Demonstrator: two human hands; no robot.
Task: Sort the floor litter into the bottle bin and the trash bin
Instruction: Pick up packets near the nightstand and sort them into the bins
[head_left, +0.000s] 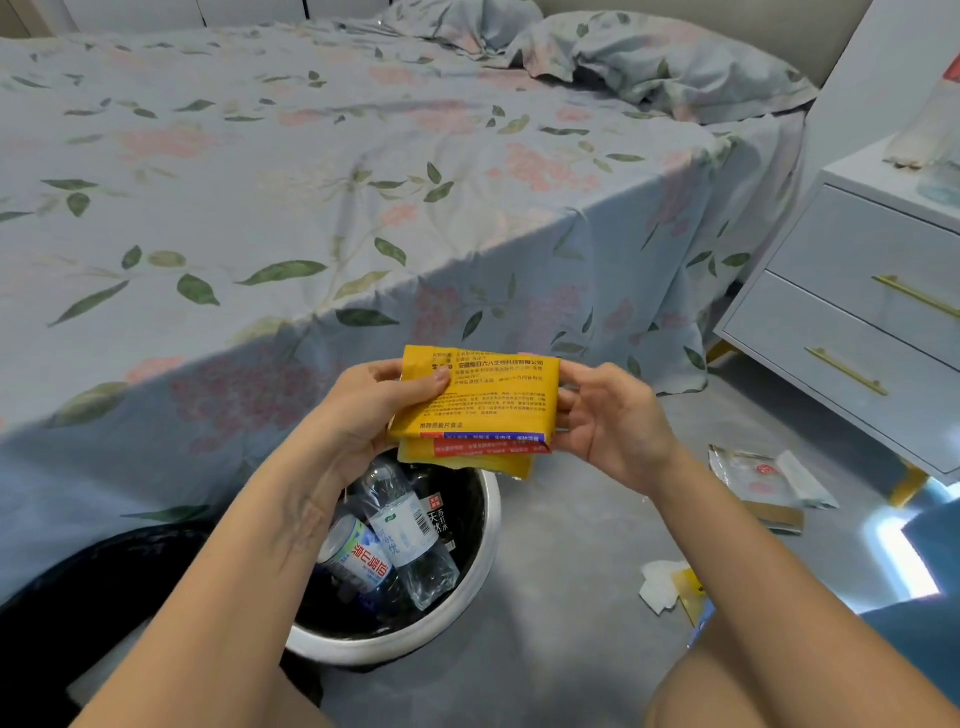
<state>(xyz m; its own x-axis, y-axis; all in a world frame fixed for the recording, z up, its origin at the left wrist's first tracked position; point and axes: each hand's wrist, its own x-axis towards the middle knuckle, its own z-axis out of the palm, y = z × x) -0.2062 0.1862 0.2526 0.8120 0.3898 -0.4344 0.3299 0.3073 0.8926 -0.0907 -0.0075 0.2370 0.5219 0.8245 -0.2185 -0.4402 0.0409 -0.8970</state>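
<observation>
A folded yellow wrapper (483, 400) with red print is held in the air above the bins. My left hand (379, 410) pinches its left edge with the thumb on top, and my right hand (608, 410) grips its right edge. Below it stands a white-rimmed bin (488, 525) holding several plastic bottles (402, 535). A black bin (98, 587) sits at the lower left, partly hidden by my left arm. On the floor at the right lie a silver packet (753, 473), a white tissue (657, 584) and a small yellow wrapper (691, 592).
A bed with a floral sheet (311, 208) fills the back and left. A white nightstand with gold handles (857, 322) stands at the right. A piece of brown cardboard (776, 514) lies under the silver packet. My knees are at the bottom right.
</observation>
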